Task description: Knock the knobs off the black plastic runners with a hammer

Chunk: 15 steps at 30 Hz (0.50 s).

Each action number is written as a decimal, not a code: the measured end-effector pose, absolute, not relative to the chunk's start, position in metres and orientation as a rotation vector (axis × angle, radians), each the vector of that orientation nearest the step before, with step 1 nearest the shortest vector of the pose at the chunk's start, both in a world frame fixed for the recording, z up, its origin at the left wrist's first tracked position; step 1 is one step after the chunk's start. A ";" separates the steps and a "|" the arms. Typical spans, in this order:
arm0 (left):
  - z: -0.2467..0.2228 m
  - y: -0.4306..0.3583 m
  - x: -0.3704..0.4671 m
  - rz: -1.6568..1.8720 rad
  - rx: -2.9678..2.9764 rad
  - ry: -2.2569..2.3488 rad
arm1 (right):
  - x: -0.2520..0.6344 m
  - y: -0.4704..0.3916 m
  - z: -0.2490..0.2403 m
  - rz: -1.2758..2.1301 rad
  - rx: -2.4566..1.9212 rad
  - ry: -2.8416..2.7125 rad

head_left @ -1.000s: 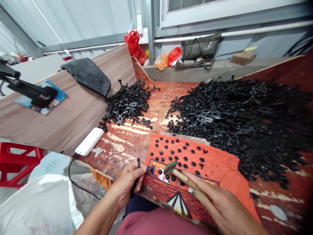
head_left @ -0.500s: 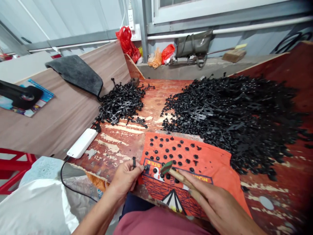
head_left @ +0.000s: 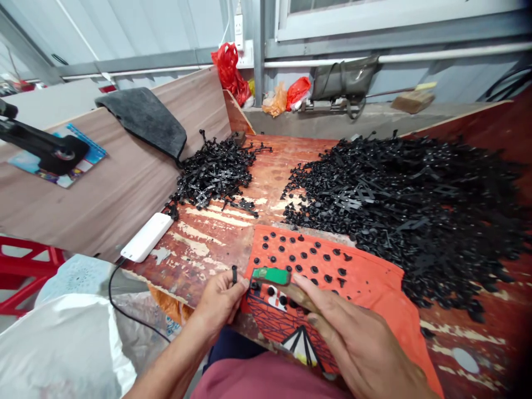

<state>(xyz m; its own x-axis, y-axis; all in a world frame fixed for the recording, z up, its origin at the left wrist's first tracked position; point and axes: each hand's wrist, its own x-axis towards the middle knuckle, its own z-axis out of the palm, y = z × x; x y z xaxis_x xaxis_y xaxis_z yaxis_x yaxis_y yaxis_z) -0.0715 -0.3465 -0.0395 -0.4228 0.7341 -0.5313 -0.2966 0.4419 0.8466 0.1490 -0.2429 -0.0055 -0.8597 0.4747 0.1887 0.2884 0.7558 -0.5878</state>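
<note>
My left hand (head_left: pixel 220 302) pinches a small black linkage strip (head_left: pixel 234 274) with round ends, part of it sticking up above the fingers. My right hand (head_left: pixel 361 338) is wrapped around a wooden-handled tool with a green head (head_left: pixel 272 275). The green head is over the left part of an orange printed cloth (head_left: pixel 382 277), close to my left fingertips. Small black round pieces (head_left: pixel 315 270) stand in loose rows on the cloth. Under the green head, a black piece by my left fingertips is partly hidden.
A large heap of black linkage parts (head_left: pixel 374 194) spreads across the right of the worn red table, and a smaller heap (head_left: pixel 216 172) lies at the back left. A white power bank (head_left: pixel 147 238) with a black cable rests near the left edge, beside a wooden board (head_left: pixel 133 160).
The tool's green head has moved left toward my left fingertips and turned so that its green side shows. My right hand has followed it. The left hand keeps its pinch; the view has shifted slightly.
</note>
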 end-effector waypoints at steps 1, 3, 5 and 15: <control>-0.042 -0.347 -0.071 1.226 0.391 1.629 | 0.148 -0.244 -0.008 0.781 -0.594 -2.638; -0.048 -0.348 -0.071 1.284 0.391 1.629 | 0.145 -0.245 -0.013 0.733 -0.623 -2.712; -0.053 -0.349 -0.070 1.341 0.389 1.623 | 0.144 -0.245 -0.016 0.687 -0.646 -2.769; -0.047 -0.351 -0.067 1.233 0.448 1.676 | 0.138 -0.247 -0.022 0.656 -0.701 -2.818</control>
<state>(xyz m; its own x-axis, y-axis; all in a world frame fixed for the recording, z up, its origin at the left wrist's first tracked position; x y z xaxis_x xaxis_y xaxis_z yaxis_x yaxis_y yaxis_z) -0.0665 -0.3508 -0.0474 -0.4611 0.7451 -0.4818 -0.2382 0.4190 0.8762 0.1381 -0.2472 -0.0223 -0.8763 0.4789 0.0520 0.4067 0.7935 -0.4528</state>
